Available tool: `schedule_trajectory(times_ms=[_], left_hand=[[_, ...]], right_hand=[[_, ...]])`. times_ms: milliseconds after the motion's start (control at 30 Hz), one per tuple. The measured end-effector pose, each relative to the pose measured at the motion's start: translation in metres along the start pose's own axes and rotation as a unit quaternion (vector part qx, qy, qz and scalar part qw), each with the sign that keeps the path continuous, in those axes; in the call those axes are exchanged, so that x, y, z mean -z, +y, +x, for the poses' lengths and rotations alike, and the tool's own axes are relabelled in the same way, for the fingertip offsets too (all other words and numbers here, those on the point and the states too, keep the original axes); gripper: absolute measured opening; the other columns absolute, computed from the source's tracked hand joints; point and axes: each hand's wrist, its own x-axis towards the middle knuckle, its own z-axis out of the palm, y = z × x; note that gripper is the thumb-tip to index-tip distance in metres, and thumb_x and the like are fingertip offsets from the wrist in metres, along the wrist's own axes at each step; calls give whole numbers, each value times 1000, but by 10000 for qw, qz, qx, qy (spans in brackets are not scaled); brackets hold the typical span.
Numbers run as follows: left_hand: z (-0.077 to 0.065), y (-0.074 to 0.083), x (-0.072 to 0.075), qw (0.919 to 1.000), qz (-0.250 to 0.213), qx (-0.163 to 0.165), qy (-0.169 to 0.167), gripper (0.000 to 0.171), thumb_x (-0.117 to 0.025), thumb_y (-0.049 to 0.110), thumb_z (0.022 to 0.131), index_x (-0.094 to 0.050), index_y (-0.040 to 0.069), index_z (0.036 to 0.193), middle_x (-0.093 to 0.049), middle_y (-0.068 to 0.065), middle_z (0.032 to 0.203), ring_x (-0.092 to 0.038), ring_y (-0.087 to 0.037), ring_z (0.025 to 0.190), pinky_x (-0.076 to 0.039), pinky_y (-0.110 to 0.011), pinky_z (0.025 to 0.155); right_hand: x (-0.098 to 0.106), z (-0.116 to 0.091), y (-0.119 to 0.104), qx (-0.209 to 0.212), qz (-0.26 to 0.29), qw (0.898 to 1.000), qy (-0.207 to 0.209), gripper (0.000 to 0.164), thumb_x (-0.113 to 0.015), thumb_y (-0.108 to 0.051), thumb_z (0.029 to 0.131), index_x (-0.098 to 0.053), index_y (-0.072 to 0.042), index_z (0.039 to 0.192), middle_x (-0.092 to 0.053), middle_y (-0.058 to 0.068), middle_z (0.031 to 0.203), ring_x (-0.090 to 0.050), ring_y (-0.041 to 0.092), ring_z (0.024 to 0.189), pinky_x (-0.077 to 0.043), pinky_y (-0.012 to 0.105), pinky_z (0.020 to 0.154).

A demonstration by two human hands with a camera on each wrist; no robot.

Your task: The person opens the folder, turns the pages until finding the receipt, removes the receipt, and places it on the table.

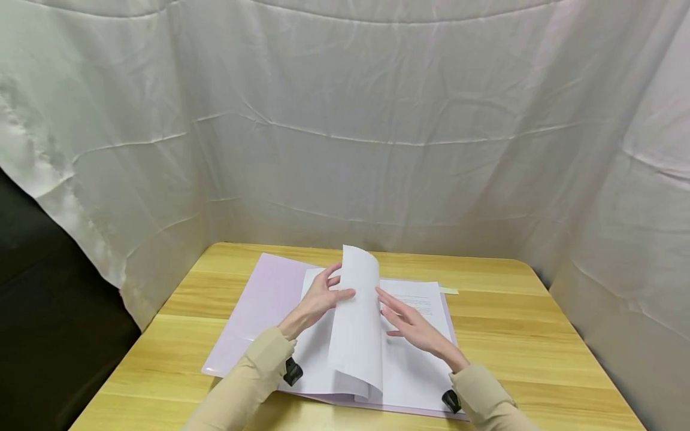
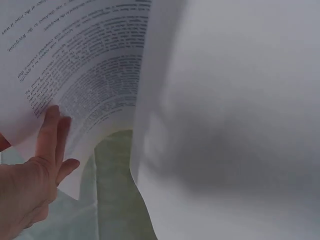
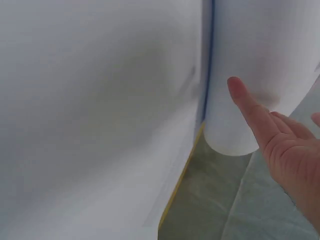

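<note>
A lilac folder [image 1: 280, 287] lies opened out on the table, with white printed sheets [image 1: 417, 359] inside it. One or more of the sheets stand up in a curved page [image 1: 356, 323] near the middle, bowed over to the left. The left hand [image 1: 318, 296] touches this page from the left, its fairly straight fingers [image 2: 47, 135] against the side with printed text. From the right, the right hand [image 1: 412, 326] reaches to the page with extended fingers [image 3: 252, 110], at or very near its blank outer side. Part of the sheets beneath is hidden by the raised page.
The wooden table [image 1: 512, 335] runs around the folder. A pale yellow tab [image 1: 448, 291] sticks out at the folder's right edge. Grey-white curtains [image 1: 366, 149] hang behind and at both sides. Black wrist cameras [image 1: 293, 372] sit at the sleeve cuffs.
</note>
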Motion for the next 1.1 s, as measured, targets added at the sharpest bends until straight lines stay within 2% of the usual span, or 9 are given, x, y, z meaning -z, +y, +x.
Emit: schedule_trajectory(times_ms=[67, 133, 267, 467, 633, 833, 967, 1100], left_hand=[[0, -2, 3, 9999, 135, -65, 60, 81, -68, -3, 87, -26, 2, 157, -48, -32, 148, -68, -36, 113, -61, -42, 89], [1, -5, 6, 9994, 301, -108, 141, 84, -69, -6, 85, -26, 0, 157, -48, -32, 149, -69, -39, 112, -62, -42, 88], [2, -12, 13, 9974, 631, -98, 330, 90, -72, -8, 82, -22, -2, 157, -39, -34, 154, -61, -48, 123, -55, -51, 101], [4, -25, 25, 9892, 1316, 133, 625, 100, -79, -1, 80, -18, -1, 158, -34, -33, 157, -37, -48, 146, -35, -60, 119], [5, -34, 32, 9780, 1935, 198, 754, 107, -84, 5, 77, -16, 2, 159, -31, -33, 159, -31, -49, 148, -29, -63, 120], [8, -40, 41, 9632, 2604, 48, 658, 112, -86, 7, 75, -13, -2, 159, -29, -34, 159, -31, -51, 146, -28, -62, 122], [8, -41, 49, 9499, 3080, -17, 529, 113, -88, 8, 74, -13, -5, 158, -25, -33, 161, -30, -51, 147, -26, -60, 123], [8, -44, 58, 9420, 3334, -63, 387, 113, -88, 8, 74, -13, -8, 157, -22, -33, 162, -25, -51, 149, -23, -61, 124]], right_hand=[[0, -1, 2, 55, -102, 9999, 18, 56, -39, -28, 110, -21, -14, 162, -15, 17, 170, -30, 50, 148, -53, 59, 101], [1, -2, 5, 85, -192, 9998, 55, 57, -40, -29, 110, -23, -13, 161, -16, 17, 169, -31, 50, 148, -53, 58, 101], [4, -6, 13, 190, -506, 9984, 142, 55, -42, -25, 109, -28, -5, 159, -23, 22, 166, -36, 51, 145, -55, 56, 101], [17, -13, 29, 405, -1391, 9890, 307, 50, -49, -21, 107, -42, 5, 149, -44, 27, 154, -51, 45, 136, -46, 54, 110], [29, -17, 35, 522, -1700, 9840, 66, 52, -56, -21, 103, -45, 8, 146, -47, 30, 150, -53, 50, 131, -42, 62, 110], [38, -18, 39, 599, -2504, 9662, -120, 57, -66, -28, 97, -51, 3, 144, -55, 25, 146, -54, 46, 132, -42, 62, 109], [44, -17, 42, 605, -2633, 9626, -223, 59, -70, -27, 94, -52, 4, 142, -57, 24, 144, -52, 47, 133, -40, 65, 109], [50, -17, 45, 565, -2650, 9622, -267, 61, -73, -26, 92, -53, 5, 140, -57, 24, 144, -50, 49, 134, -38, 66, 109]])
